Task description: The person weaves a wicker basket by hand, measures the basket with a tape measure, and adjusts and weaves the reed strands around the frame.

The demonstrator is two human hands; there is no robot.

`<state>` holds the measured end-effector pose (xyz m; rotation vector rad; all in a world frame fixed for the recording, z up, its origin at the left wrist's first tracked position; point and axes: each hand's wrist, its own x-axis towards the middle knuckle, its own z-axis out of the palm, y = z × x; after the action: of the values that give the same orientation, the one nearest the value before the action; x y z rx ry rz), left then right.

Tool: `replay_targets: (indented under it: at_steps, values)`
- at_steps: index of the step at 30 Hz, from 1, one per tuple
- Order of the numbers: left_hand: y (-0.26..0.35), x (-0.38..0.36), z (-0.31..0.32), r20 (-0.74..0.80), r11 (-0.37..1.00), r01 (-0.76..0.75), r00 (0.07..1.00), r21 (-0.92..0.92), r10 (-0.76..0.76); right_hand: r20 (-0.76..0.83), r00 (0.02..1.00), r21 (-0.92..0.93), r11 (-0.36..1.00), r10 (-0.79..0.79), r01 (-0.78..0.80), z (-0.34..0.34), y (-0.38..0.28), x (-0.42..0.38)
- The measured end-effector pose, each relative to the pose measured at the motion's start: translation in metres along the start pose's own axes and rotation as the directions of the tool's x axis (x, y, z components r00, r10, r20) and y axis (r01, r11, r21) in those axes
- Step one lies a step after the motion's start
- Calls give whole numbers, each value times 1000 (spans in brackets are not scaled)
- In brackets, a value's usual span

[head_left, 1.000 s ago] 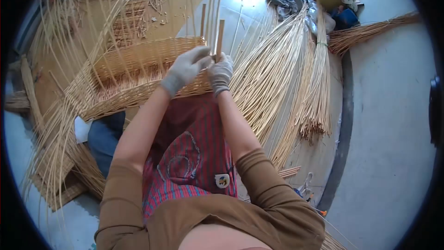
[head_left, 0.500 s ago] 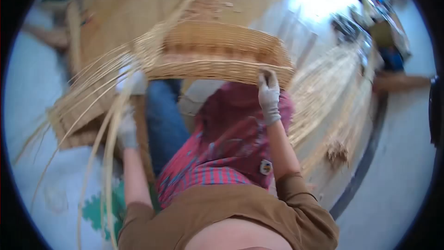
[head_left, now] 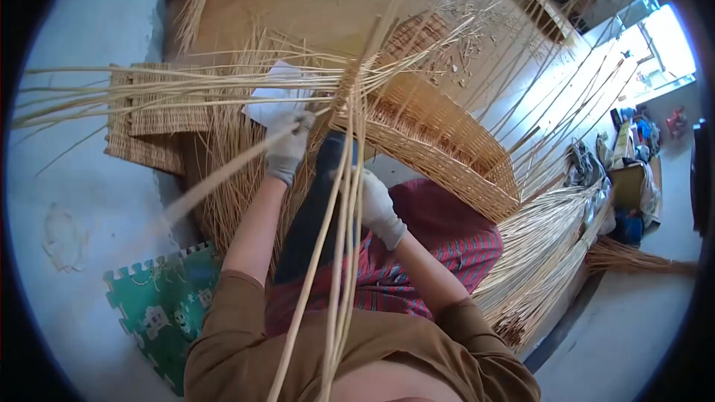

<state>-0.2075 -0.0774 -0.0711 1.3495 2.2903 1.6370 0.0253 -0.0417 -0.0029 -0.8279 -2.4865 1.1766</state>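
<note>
A half-woven wicker basket [head_left: 447,167] lies tilted across my lap, its long side slanting down to the right. Loose wicker strands [head_left: 345,246] hang from its left end toward my chest, and others fan out left. My left hand [head_left: 289,147], in a pale glove, is closed on a single wicker strand [head_left: 223,173] that blurs toward the lower left. Against the hanging strands, below the basket's left corner, is my gloved right hand [head_left: 378,205]. Its fingers curl around behind them, the tips partly hidden.
Woven wicker panels [head_left: 170,115] lie at the left by a white sheet [head_left: 268,97]. A large bundle of wicker rods [head_left: 544,246] rests on the right. Cut scraps [head_left: 465,45] litter the board ahead. A green foam mat [head_left: 160,305] is at lower left.
The basket has turned clockwise, its right end now lower. My right hand has left its front rim and moved left to the strands. My left hand has shifted right and holds a strand outward.
</note>
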Motion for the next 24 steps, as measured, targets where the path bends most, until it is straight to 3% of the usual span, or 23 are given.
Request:
replay_targets:
  at_steps: [1,2,3,4,6,7,9,14,16,17,18,20,21,22,24]
  values:
    - [-6,-16,6,27,977,125,992,-172,-122,-36,997,151,986,-66,71,9,-13,9]
    - [-13,-33,7,78,968,176,983,-178,-164,-32,951,89,947,-307,309,13,-24,24]
    - [-6,-45,3,129,957,227,970,-180,-206,-128,883,58,885,-453,462,33,-33,38]
    - [-7,-44,3,127,958,227,970,-178,-206,-41,798,78,795,-601,602,22,-68,53]
    - [-10,-40,8,50,921,225,974,-317,-221,100,705,-1,708,-702,706,41,-75,70]
    - [10,-27,-8,182,906,270,958,-327,-220,102,701,-3,705,-706,710,43,-75,79]
    - [18,-16,-4,289,907,250,945,-338,-152,318,718,-159,711,-620,685,44,-75,98]
    - [-6,-8,58,398,896,330,896,-298,-198,185,700,-30,708,-690,705,51,-67,125]
    - [-16,-5,70,431,887,376,870,-268,-239,248,784,-182,767,-569,615,35,-68,129]
    - [-20,-5,73,446,883,394,858,-255,-254,238,869,-263,833,-434,487,32,-65,134]
    - [-21,-4,76,457,880,408,849,-245,-266,224,874,-255,840,-431,479,33,-56,142]
    - [-28,-7,81,471,873,432,833,-227,-290,89,851,-141,839,-518,525,39,-33,160]
    - [-30,-6,84,474,871,439,828,-218,-299,-89,858,17,861,-505,508,32,-38,164]
    - [-33,-3,87,476,872,442,826,-213,-302,-96,862,18,865,-498,502,23,-50,174]
    - [-40,-4,91,486,867,458,814,-198,-319,-390,862,116,912,-323,394,18,-66,179]
